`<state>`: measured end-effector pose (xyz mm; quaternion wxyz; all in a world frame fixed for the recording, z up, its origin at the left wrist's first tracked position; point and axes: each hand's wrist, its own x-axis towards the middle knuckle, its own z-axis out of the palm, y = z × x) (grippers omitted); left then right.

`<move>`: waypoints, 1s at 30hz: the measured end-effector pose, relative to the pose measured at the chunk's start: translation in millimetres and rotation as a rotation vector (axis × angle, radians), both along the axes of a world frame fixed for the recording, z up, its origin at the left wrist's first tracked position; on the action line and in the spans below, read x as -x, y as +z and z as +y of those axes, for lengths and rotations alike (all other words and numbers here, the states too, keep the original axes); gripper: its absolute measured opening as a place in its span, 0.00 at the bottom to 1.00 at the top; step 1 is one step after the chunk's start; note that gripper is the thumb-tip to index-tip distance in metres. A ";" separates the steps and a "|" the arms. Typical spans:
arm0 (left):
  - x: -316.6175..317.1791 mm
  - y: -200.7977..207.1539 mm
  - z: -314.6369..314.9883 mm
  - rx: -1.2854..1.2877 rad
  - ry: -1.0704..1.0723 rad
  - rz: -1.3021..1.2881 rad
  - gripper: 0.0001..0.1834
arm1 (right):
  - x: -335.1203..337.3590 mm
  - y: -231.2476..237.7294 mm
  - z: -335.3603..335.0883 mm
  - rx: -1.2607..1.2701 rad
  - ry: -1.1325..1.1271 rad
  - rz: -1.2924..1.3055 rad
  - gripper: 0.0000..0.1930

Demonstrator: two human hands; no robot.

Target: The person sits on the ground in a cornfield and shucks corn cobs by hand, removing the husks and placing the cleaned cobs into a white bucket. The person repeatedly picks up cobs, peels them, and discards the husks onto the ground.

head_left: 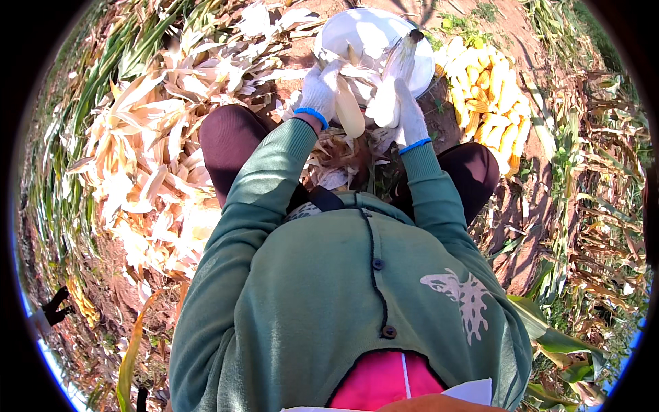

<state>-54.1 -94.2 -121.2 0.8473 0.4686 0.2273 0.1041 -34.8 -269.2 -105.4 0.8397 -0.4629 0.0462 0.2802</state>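
Both my hands wear white knit gloves with blue cuffs and are close together at the near side of a white bucket [343,29]. In my left hand [318,95], the fingers are closed on a pale corn cob [350,113] whose bare end points toward me. Loose dry husk [358,73] spreads between the hands. My right hand [410,118] is closed around an ear of corn [399,63] still in pale husk, its dark tip pointing up over the bucket's rim. Glare blurs where glove and corn meet.
A large heap of dry husks [147,151] lies to the left, and more husk [336,159] between my knees. Right of the bucket is a pile of husked yellow cobs [489,96]. Cut stalks [604,178] cover the soil on the right.
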 end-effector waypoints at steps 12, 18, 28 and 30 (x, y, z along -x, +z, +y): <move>5.8 14.7 4.7 -0.002 -0.166 0.015 0.15 | -23.2 -13.2 -11.0 0.047 -0.408 -0.021 0.21; 19.6 24.7 -21.7 -0.606 -0.467 0.038 0.19 | -41.7 -24.4 -19.9 0.204 -0.758 -0.069 0.25; 28.6 22.1 -44.6 -1.061 -0.318 -0.213 0.18 | -68.1 -24.8 -51.7 1.348 -1.071 -0.298 0.27; 25.7 31.6 -20.0 -0.980 -0.302 -0.090 0.17 | -90.9 -29.3 -78.5 0.643 -1.102 -0.190 0.27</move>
